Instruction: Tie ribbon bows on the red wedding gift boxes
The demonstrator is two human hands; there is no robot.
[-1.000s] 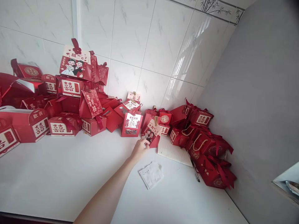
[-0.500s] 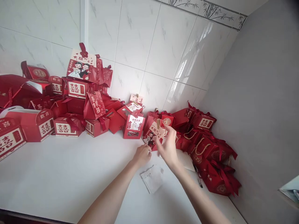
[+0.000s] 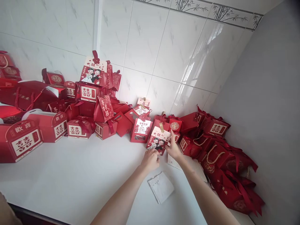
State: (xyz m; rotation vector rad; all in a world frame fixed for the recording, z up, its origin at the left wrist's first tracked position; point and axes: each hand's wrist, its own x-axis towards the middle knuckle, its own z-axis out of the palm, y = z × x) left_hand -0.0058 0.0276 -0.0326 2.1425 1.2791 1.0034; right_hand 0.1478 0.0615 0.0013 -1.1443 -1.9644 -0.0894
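Note:
A small red gift box (image 3: 156,144) with a cream top, a cartoon couple and a gold ribbon loop stands at the table's back. My left hand (image 3: 150,160) is closed at its lower front edge, the fingers curled and partly hidden. On the box's right side rests my right hand (image 3: 174,149), gripping that edge with the index finger pointing up. Close by on the left is another red box (image 3: 141,130) with a clear window. A folded white paper packet (image 3: 161,187) lies on the white table (image 3: 77,175) between my forearms.
Red wedding boxes (image 3: 86,128) are piled along the tiled wall on the left. More boxes with ribbons and rope handles (image 3: 225,175) crowd the right against the grey wall (image 3: 274,125). An open notebook (image 3: 195,167) lies partly under my right forearm.
My right hand has come down from near the box's top to its right side. The cartoon box now stands straighter and faces me. The camera view has shifted left.

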